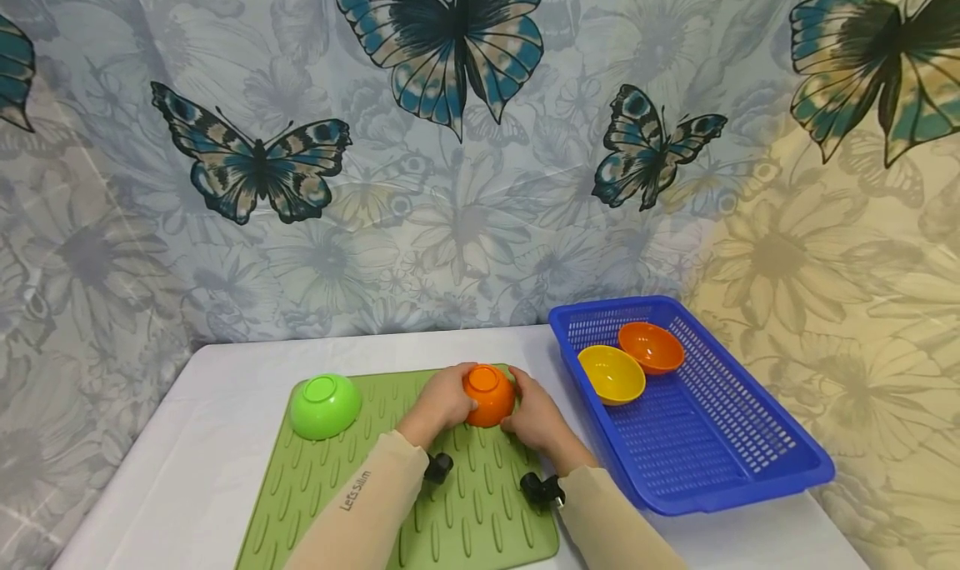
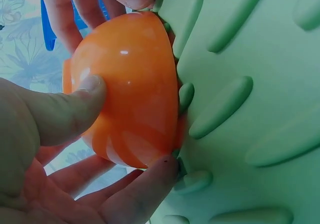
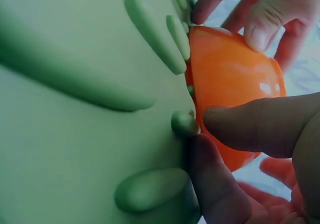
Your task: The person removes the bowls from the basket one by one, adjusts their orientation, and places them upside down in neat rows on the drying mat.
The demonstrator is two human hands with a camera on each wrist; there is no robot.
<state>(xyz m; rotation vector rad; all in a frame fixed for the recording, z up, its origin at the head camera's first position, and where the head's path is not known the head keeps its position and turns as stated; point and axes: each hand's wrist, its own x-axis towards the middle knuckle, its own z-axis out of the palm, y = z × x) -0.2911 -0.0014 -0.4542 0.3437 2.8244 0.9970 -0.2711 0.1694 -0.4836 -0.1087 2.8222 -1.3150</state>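
Your L hand (image 1: 444,397) & R hand (image 1: 538,416) grip an upside-down orange bowl (image 1: 491,399) on the green mat (image 1: 468,512), w/ lime bowl (image 1: 324,412) at L

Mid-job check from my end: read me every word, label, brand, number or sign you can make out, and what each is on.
"Let's Slim" – on the left sleeve; the second word is small, so that spelling is my best reading.
No other text is readable: none shows on the held orange bowl, the green mat or the blue basket.
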